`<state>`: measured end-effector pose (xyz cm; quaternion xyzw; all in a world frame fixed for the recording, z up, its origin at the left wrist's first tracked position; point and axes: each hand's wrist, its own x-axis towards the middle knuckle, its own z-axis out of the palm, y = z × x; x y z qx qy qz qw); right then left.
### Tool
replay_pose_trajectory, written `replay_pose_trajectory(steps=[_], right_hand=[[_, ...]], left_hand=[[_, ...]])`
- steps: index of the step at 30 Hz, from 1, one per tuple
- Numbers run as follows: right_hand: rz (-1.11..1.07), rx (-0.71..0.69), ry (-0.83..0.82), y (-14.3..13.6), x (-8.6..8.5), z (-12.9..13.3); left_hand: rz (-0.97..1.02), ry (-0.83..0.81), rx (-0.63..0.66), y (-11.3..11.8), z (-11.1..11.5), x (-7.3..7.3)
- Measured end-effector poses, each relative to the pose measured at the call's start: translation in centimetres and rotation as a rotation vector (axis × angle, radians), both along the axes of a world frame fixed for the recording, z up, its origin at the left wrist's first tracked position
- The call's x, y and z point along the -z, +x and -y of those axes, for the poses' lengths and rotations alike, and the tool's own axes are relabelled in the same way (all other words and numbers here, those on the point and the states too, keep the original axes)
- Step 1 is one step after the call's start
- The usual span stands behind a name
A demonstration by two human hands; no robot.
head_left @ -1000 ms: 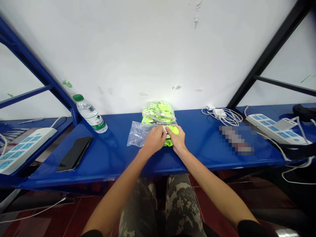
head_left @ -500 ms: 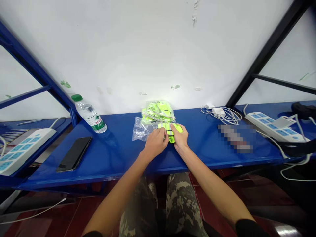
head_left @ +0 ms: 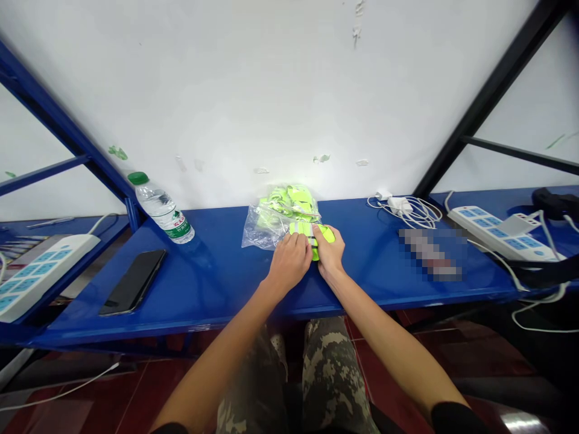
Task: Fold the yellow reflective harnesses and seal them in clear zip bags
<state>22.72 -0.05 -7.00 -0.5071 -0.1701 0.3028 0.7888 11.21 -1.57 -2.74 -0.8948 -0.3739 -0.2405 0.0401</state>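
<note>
A folded neon yellow-green fabric piece [head_left: 304, 228] with a pale reflective stripe and a dark band is held between both hands above the blue table's front part. My left hand [head_left: 292, 258] has its fingers curled against the fabric's near left side. On the right, my right hand [head_left: 330, 248] grips it with the thumb on top. Right behind the fabric lies a clear plastic bag [head_left: 260, 228] holding more yellow-green material [head_left: 292, 200], close to the wall. The fingertips of my left hand are partly hidden.
A water bottle [head_left: 165, 211] with a green cap and a black phone [head_left: 133, 282] are on the left of the blue table [head_left: 217, 289]. White cables [head_left: 423, 212] and a pixelated item [head_left: 429, 253] lie right. Power strips [head_left: 38, 271] flank both sides.
My left hand has shifted slightly right and its fingers have moved over the dark band. The loose part of the plastic bag has changed shape. My right hand has hardly moved.
</note>
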Motion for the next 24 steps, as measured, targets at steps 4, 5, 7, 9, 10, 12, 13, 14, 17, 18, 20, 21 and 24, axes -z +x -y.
replay_pose_trajectory(steps=[4, 5, 7, 9, 10, 12, 13, 14, 17, 18, 20, 21, 24], right_hand=[[-0.072, 0.014, -0.012, 0.2, -0.1, 0.0], [-0.076, 0.008, -0.017, 0.2, -0.1, 0.0], [-0.072, 0.007, -0.024, 0.3, -0.1, 0.0], [-0.057, 0.01, -0.03, 0.3, -0.1, 0.0], [-0.046, 0.01, -0.032, 0.4, -0.1, 0.0], [-0.012, 0.014, -0.034, 0.4, -0.1, 0.1], [0.011, 0.017, -0.034, 0.4, -0.1, 0.1], [0.037, 0.02, -0.034, 0.4, -0.2, 0.1], [0.091, -0.002, -0.026, 0.3, -0.2, 0.3], [0.108, -0.014, -0.022, 0.3, -0.2, 0.3], [0.171, -0.036, -0.01, 0.2, -0.2, 0.4], [0.215, -0.046, -0.003, 0.1, -0.2, 0.4], [0.352, -0.106, 0.023, -0.1, -0.1, 0.6]], left_hand=[[-0.019, 0.051, -0.005, -0.6, 0.5, 0.1], [-0.002, 0.041, 0.034, -0.8, 0.6, 0.0], [0.038, -0.012, 0.136, -1.1, 0.4, -0.2], [0.072, -0.066, 0.206, -1.3, 0.1, -0.3], [0.087, -0.084, 0.221, -1.3, -0.1, -0.3], [0.113, -0.101, 0.23, -1.4, -0.4, 0.0], [0.127, -0.101, 0.229, -1.3, -0.6, 0.2], [0.14, -0.098, 0.226, -1.3, -0.7, 0.4], [0.185, -0.078, 0.204, -1.1, -0.9, 1.0], [0.199, -0.072, 0.192, -1.0, -1.0, 1.2], [0.23, -0.06, 0.168, -1.0, -1.1, 1.5], [0.251, -0.056, 0.157, -1.0, -1.3, 1.6], [0.327, -0.055, 0.137, -1.2, -1.8, 2.0]])
